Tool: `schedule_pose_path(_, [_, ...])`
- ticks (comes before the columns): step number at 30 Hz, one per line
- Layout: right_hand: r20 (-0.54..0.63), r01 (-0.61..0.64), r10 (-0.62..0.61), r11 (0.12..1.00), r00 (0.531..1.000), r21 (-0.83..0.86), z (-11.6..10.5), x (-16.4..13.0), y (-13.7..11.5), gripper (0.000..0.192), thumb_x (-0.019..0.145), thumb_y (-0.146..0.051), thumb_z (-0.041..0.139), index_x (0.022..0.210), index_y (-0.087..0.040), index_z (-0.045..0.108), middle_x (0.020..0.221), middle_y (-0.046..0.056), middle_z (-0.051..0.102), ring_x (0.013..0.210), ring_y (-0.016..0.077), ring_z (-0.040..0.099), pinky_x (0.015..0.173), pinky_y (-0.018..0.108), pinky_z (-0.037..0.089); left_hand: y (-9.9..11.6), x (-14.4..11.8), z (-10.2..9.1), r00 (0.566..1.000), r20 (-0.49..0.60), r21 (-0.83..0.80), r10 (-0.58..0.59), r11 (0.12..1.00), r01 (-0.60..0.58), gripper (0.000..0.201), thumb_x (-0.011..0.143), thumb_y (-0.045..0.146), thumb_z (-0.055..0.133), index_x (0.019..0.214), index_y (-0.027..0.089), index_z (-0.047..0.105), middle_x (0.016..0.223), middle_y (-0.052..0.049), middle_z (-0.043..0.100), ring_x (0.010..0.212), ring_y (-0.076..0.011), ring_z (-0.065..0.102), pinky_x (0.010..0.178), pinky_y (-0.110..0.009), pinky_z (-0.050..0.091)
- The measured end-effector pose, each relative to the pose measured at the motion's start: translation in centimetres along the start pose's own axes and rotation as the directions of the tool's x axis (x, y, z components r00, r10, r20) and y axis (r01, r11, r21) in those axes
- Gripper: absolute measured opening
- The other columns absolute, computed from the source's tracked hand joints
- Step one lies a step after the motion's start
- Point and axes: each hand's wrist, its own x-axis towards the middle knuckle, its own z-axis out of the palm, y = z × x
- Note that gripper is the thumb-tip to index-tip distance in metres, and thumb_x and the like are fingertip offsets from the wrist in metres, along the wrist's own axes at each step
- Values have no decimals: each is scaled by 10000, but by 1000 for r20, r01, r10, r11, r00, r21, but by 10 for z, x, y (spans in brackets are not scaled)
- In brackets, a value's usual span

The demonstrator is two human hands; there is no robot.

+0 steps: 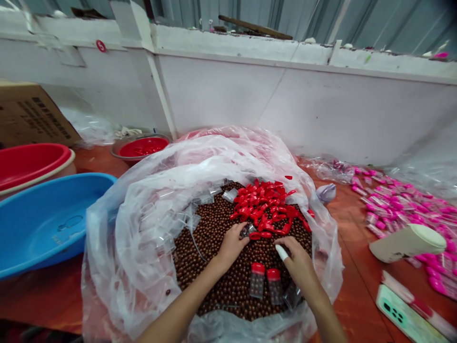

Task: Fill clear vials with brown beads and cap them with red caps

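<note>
A plastic-lined heap of small brown balls [214, 267] lies in front of me. My left hand [232, 245] reaches into its middle, fingers closed on a small clear plastic bottle [247, 230]. To the right, my right hand [294, 259] hovers low over the balls, fingers apart and holding nothing visible; one digit has a white covering. Just beyond both hands is a pile of red plastic caps [262, 202]. Nearer to me, two clear bottles with red lids [257, 280] rest on the balls. Empty clear bottles [167, 226] line the left side of the plastic liner [121, 228].
At left stand a blue basin [32, 228], a red basin [32, 164] and a cardboard box [34, 114]. A smaller red bowl [144, 146] is behind. On the right are pink-capped tubes [396, 205], a pale cylinder [407, 243] and a phone [407, 312]. A white wall [228, 90] closes the back.
</note>
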Motion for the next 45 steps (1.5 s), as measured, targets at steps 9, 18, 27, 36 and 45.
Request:
schedule_pose_path(9, [109, 89, -82, 994, 991, -58, 12, 11, -11, 308, 765, -116, 435, 973, -233, 631, 974, 42, 622, 956, 195, 551, 872, 346, 411, 4, -32, -23, 994, -72, -154, -87, 985, 75, 468, 625, 151, 676, 1085, 198, 606, 981, -36, 564, 931, -176, 547, 881, -328, 419])
schedule_pose_path(18, [189, 191, -158, 967, 969, -170, 35, 14, -15, 482, 718, -21, 380, 1112, -216, 580, 1097, 55, 586, 1026, 188, 509, 909, 346, 397, 14, -65, -41, 956, 84, -637, -283, 722, 270, 495, 576, 173, 736, 1054, 165, 609, 1024, -56, 657, 900, -185, 604, 843, -318, 448])
schedule_pose_path(27, [360, 424, -276, 790, 891, -443, 56, 37, -29, 511, 713, 2, 420, 1177, -168, 551, 1074, 83, 603, 931, 220, 489, 839, 332, 387, 19, -79, -51, 909, 158, -756, -386, 545, 363, 472, 566, 208, 766, 1015, 165, 628, 965, -62, 655, 808, -168, 613, 714, -296, 508])
schedule_pose_path(36, [324, 386, -255, 805, 911, -451, 53, 36, -31, 168, 776, -200, 564, 927, -187, 637, 870, 90, 614, 898, 241, 486, 788, 342, 367, 18, -97, -49, 877, 177, -755, -446, 511, 412, 377, 600, 207, 742, 963, 152, 659, 913, -57, 654, 775, -147, 613, 710, -276, 516])
schedule_pose_path(45, [216, -90, 9, 926, 976, 367, 55, 11, -38, 346, 828, -342, 483, 1153, -231, 521, 1053, 46, 623, 920, 182, 590, 851, 326, 433, 21, -102, -49, 893, 214, -802, -396, 450, 392, 358, 663, 177, 691, 1015, 141, 636, 972, -77, 643, 823, -167, 609, 708, -283, 515])
